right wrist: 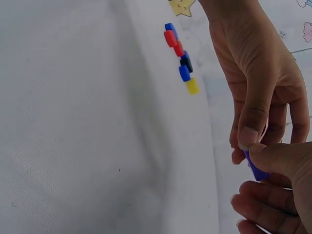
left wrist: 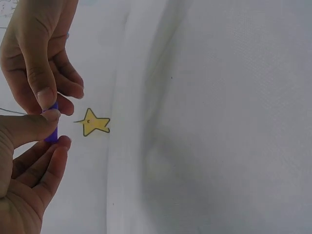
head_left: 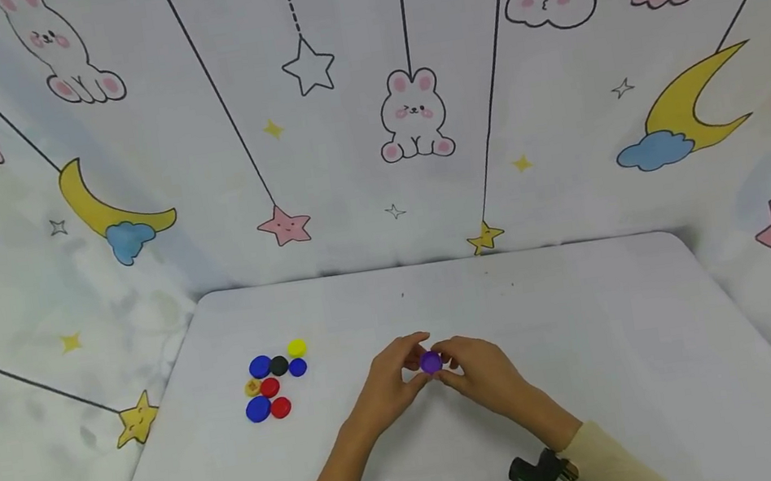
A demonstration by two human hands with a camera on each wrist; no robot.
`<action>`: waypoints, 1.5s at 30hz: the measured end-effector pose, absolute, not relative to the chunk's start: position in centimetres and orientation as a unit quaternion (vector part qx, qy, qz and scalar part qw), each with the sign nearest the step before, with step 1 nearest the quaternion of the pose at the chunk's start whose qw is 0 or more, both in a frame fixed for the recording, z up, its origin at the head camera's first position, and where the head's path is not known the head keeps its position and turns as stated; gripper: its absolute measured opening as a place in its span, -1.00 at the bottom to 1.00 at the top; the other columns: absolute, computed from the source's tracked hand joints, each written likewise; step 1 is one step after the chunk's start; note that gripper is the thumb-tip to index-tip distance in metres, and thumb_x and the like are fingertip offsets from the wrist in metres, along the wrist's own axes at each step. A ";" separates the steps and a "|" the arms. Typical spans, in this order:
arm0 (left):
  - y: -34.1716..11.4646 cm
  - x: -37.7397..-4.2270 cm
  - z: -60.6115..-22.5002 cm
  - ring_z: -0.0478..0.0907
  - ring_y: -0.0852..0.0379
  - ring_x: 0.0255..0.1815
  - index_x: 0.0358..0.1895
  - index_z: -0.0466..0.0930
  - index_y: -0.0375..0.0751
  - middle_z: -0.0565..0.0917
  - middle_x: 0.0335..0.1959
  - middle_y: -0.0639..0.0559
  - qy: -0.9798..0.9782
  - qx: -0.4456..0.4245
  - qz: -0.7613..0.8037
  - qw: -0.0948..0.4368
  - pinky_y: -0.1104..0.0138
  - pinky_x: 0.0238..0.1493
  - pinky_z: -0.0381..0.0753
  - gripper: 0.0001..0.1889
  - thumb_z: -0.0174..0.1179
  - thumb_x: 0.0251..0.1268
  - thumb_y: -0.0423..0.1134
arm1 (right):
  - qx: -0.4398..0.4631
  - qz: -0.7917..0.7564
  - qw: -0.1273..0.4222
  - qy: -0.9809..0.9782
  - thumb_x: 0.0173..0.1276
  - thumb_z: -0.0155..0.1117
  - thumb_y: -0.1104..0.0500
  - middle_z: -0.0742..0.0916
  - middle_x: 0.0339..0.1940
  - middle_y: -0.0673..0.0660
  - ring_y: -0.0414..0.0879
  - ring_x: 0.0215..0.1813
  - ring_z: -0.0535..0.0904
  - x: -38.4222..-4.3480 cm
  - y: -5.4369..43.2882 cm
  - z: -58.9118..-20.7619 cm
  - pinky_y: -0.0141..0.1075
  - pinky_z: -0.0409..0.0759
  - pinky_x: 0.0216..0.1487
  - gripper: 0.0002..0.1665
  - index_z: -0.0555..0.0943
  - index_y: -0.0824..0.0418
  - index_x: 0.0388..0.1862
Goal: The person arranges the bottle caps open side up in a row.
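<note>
A purple bottle cap [head_left: 431,362] is held above the white table, with its round hollow face turned up toward the head view. My left hand [head_left: 391,377] pinches it from the left, and my right hand [head_left: 483,368] pinches its other side. In the left wrist view the purple cap appears edge-on as a narrow strip, left thumb [left wrist: 36,127] and right thumb [left wrist: 43,80] meeting on it. The right wrist view shows the two thumbs together, with part of the cap hidden by fingers.
Several bottle caps lie grouped on the table's left: yellow [head_left: 296,348], black [head_left: 279,365], blue [head_left: 258,409], red [head_left: 281,407] and a patterned yellow one [head_left: 252,387]. A patterned cloth backdrop [head_left: 371,242] rises behind the table [head_left: 601,407]. Each wrist wears a black camera.
</note>
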State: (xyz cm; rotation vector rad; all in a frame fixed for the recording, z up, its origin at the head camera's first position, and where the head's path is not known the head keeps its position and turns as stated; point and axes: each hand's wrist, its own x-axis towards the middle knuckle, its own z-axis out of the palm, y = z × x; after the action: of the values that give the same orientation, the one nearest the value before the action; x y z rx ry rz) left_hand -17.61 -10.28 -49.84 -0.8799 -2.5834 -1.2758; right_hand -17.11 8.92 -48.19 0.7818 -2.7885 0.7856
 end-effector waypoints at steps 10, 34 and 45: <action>-10.3 -18.7 -51.1 0.65 0.09 -0.16 0.28 0.41 -0.25 0.65 -0.12 -0.09 -0.864 -0.285 -0.410 0.057 0.35 -0.09 0.67 -0.39 0.38 0.12 -0.48 | 0.253 0.263 0.060 -0.929 0.19 0.49 0.10 0.75 -0.30 0.00 -0.18 -0.32 0.65 -18.3 8.7 -49.7 -0.38 0.60 -0.30 -0.67 0.68 0.16 -0.08; -11.9 -22.3 -54.8 0.52 0.21 -0.37 0.16 0.53 -0.24 0.70 -0.10 -0.07 -0.913 -0.220 -0.343 0.020 0.40 -0.30 0.54 -0.50 0.39 0.10 -0.44 | 0.238 0.216 0.007 -0.947 0.26 0.42 0.09 0.72 -0.42 0.00 -0.21 -0.45 0.52 -22.5 5.8 -53.6 -0.32 0.49 -0.45 -0.66 0.68 0.19 -0.03; -12.5 -21.6 -55.5 0.57 0.18 -0.33 0.26 0.45 -0.34 0.67 -0.02 -0.16 -0.890 -0.221 -0.400 0.020 0.43 -0.28 0.56 -0.42 0.36 0.12 -0.50 | 0.228 0.285 -0.031 -0.931 0.21 0.46 0.16 0.59 -0.54 -0.08 -0.23 -0.48 0.40 -23.0 6.2 -54.5 -0.39 0.37 -0.45 -0.64 0.68 0.19 -0.01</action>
State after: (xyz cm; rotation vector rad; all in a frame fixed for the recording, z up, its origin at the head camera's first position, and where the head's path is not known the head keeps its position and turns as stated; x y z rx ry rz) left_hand -21.63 -12.50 -55.47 -0.6844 -2.7599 -1.2396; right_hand -23.03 6.21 -54.53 0.7295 -2.9818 0.9139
